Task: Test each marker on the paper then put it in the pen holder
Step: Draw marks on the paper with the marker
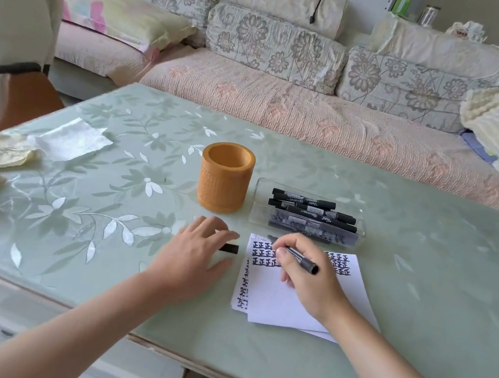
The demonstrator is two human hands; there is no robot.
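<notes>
White paper [274, 294], a few sheets stacked askew, lies nearest us on the pale green flowered table [109, 199]. Our right hand [303, 272] rests on it, its fingers curled round a black marker [302, 260] with the tip down on the top sheet. Rows of one repeated black character, which looks to us like 正, fill the far part of that sheet; more marks run along the left edge of the sheet beneath, too cramped to read. Our left hand [195, 255] lies palm down on the table just left of the paper, and a black cap [229, 248] pokes out between thumb and forefinger; we cannot tell whether it is pinched or merely covered. Beyond the hands an orange-brown pen holder [224, 181] stands upright, and just right of it a clear tray [261, 190] holds several black markers [313, 212] whose white print is too small to read. Farther left lies a white tissue [73, 139], and behind the table stands a flowered sofa [287, 106]
</notes>
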